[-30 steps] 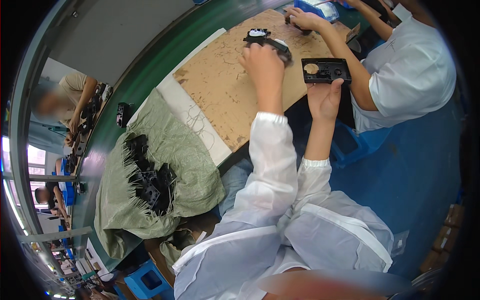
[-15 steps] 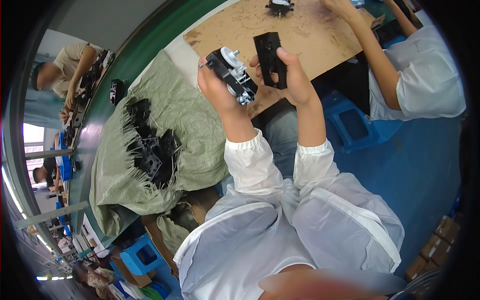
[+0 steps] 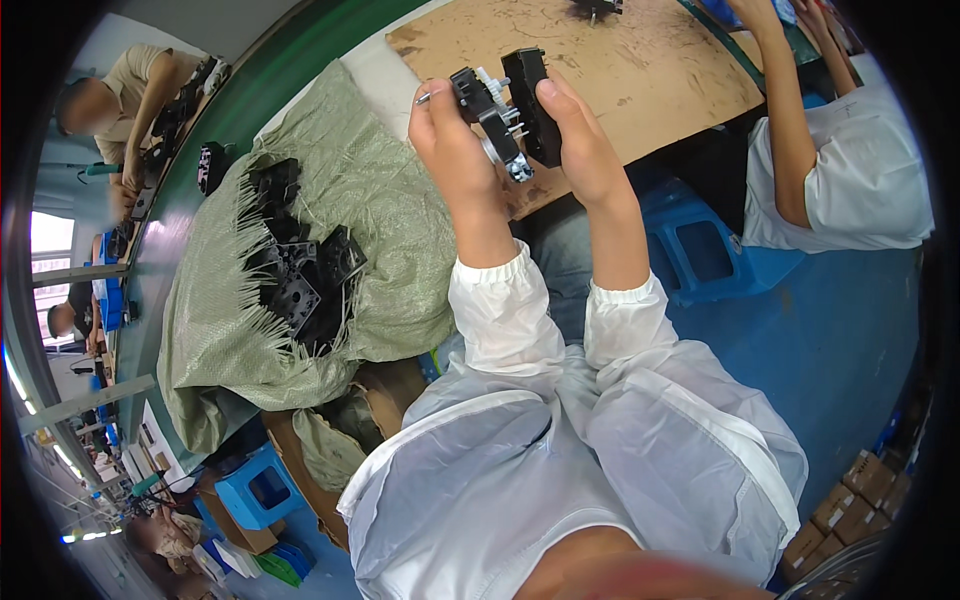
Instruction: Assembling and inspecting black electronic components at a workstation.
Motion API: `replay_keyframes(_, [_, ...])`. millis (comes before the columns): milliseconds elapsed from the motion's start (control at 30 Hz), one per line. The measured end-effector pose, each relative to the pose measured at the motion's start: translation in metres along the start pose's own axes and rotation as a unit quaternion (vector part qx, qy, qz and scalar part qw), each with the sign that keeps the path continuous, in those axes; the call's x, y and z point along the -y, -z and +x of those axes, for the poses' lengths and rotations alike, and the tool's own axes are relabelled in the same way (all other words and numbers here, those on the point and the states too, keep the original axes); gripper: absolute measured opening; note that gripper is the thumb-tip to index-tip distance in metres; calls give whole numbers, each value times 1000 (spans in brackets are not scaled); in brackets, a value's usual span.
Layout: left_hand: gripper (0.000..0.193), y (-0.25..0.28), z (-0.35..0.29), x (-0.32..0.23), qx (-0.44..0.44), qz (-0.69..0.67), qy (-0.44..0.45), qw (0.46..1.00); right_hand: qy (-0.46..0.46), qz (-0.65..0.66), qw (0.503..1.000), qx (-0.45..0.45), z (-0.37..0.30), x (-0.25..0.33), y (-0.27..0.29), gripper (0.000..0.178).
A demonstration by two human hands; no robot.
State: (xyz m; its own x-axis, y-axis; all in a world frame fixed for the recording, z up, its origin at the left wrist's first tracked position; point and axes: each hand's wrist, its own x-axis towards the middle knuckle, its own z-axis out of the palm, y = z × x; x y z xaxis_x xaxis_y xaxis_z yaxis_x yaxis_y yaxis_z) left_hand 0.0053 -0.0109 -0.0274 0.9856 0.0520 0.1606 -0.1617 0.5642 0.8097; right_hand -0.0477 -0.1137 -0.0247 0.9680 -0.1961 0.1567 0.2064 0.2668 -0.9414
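Note:
My left hand (image 3: 455, 150) grips a black gearbox assembly (image 3: 492, 127) with white gears, metal shafts and a silvery part at its lower end. Held in my right hand (image 3: 592, 150) is a black oblong plastic cover (image 3: 532, 106), its thumb lying along the near edge. The two parts face each other above the table edge, very close together; whether they touch I cannot tell. Left of my hands, a green woven sack (image 3: 390, 260) lies open with several black plastic housings (image 3: 300, 275) inside.
A brown board tabletop (image 3: 640, 90) spreads ahead, with another black assembly (image 3: 597, 8) at its far edge. A co-worker in white (image 3: 835, 180) sits at the right near a blue stool (image 3: 700, 250). Cardboard boxes (image 3: 850, 510) stand at the lower right.
The gearbox has turned so its gears face the cover, and the cover has tilted toward it. The gap between the two parts has narrowed. The view has shifted slightly.

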Motion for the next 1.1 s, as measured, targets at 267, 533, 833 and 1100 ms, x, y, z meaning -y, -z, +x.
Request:
replay_keyframes(267, [25,0,4,6,12,16,-15,1000,9,-6,1000,-4,1,-1,0,48])
replay_keyframes(533, [24,1,3,9,23,44,-9,999,35,-42,998,10,1,-4,2,50])
replay_keyframes(833, [22,4,5,12,37,60,2,998,6,-38,999,16,-3,3,-1,50])
replay_keyframes(1100, [23,0,-2,-1,23,112,-18,993,-40,-49,998,30,-2,4,4,43])
